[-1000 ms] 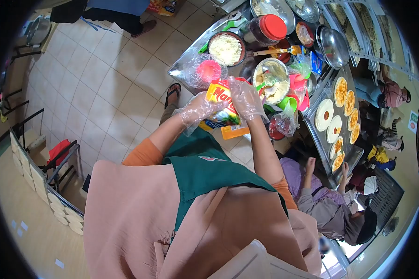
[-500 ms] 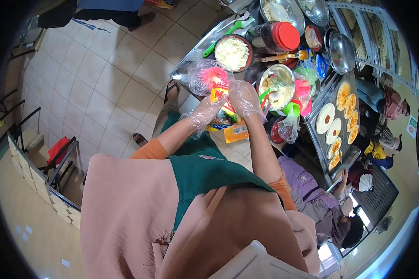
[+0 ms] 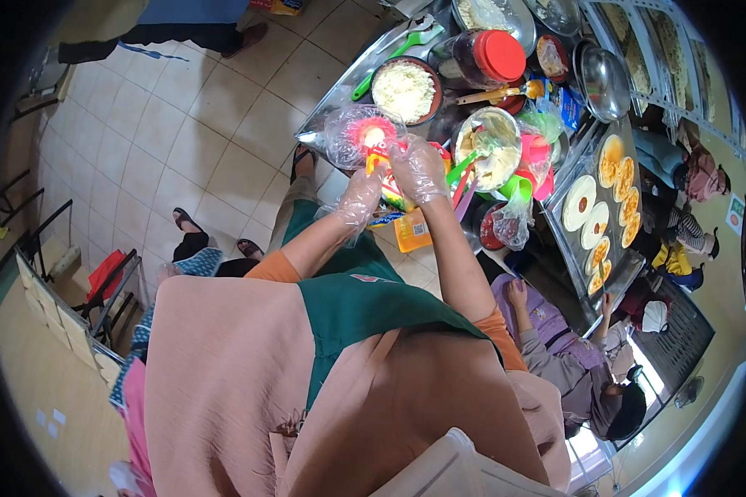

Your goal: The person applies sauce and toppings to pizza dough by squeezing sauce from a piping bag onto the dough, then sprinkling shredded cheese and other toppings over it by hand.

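Both my hands wear clear plastic gloves. My left hand (image 3: 361,199) grips the lower left side of a red and yellow packet (image 3: 395,195). Fingers of my right hand (image 3: 421,170) are closed on the packet's upper right part. Just beyond the packet, at the table corner, lies a clear plastic bag with a pink item (image 3: 363,132). A bowl of grated white food (image 3: 406,91) stands above my right hand. Right of that hand is a tub of creamy mixture (image 3: 497,157) with a green-handled utensil in it.
A red-lidded jar (image 3: 499,56) and a brush (image 3: 506,93) are on the table. A tray (image 3: 569,245) holds several topped flat rounds. A co-worker in grey and purple (image 3: 572,356) stands beside it. Another person's sandalled foot (image 3: 186,219) shows at the left.
My hands and the packet have shifted slightly left, and my right hand has turned over the packet's top. Another person has appeared at the lower left. The co-worker's hand by the tray has moved.
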Motion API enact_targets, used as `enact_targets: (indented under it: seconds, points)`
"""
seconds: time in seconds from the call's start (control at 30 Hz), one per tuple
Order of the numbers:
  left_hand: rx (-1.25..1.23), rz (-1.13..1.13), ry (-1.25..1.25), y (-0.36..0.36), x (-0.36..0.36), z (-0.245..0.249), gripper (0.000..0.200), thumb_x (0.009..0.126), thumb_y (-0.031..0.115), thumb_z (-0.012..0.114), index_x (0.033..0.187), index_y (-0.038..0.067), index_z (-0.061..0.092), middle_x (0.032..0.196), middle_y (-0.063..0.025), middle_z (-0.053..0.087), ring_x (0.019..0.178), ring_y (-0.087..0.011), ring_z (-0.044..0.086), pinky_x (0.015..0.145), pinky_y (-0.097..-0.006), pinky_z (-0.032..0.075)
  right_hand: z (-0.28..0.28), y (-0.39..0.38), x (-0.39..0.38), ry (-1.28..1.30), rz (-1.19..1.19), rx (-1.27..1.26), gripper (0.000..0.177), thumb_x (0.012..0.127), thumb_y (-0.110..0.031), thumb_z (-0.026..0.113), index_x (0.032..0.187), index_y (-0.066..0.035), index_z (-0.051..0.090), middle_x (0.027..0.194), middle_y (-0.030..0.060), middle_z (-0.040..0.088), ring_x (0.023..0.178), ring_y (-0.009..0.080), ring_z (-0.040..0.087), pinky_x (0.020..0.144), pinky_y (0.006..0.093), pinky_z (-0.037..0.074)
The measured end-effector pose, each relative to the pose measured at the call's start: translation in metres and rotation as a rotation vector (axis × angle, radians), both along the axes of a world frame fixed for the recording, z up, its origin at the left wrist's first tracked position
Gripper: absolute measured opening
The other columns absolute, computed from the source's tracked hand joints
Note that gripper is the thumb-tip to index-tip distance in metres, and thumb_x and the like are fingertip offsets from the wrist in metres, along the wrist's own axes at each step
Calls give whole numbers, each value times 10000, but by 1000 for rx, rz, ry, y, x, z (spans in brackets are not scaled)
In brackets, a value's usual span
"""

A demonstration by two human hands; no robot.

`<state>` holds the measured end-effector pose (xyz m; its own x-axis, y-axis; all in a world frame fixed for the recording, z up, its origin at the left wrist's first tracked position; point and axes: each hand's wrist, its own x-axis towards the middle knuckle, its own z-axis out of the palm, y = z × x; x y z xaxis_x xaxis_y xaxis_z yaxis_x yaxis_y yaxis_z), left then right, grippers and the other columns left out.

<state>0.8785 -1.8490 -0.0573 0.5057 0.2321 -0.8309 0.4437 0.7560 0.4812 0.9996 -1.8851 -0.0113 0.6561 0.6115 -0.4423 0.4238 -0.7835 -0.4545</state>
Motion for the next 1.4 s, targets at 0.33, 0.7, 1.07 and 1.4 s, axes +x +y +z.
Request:
enact_targets:
  seconds: [0.33, 0.7, 1.07, 1.4]
  points:
    - [186, -233, 109, 19, 2, 26, 557, 975, 499, 401, 977, -7, 633, 840, -101, 669, 746, -185, 639, 703, -324, 474, -20, -23, 17, 522, -130, 37, 416, 814, -347, 684, 957, 42, 660, 783, 95, 678, 669, 139, 638, 613, 290, 485]
    - [209, -105, -12, 9, -9, -7, 469, 956, 379, 398, 971, -31, 626, 839, -131, 669, 749, -212, 647, 717, -344, 473, -11, -26, -18, 230, -263, 140, 441, 873, -329, 592, 1076, 62, 619, 1035, 271, 641, 971, 364, 634, 865, 396, 472]
    - [215, -359, -302, 41, -29, 41, 353, 956, 288, 553, 1150, -7, 562, 987, -105, 654, 877, -180, 626, 821, -324, 493, 21, -54, -8, 946, -302, 200, 518, 771, -268, 777, 1167, 10, 593, 1031, 68, 659, 913, 109, 619, 785, 253, 489]
    - [710, -453, -90, 18, -27, -20, 494, 978, 344, 296, 903, -44, 591, 901, -288, 617, 874, -427, 592, 778, -492, 420, 10, -15, -23, 882, -576, 212, 407, 812, -227, 719, 1095, 35, 591, 901, 73, 665, 725, 113, 623, 622, 260, 498]
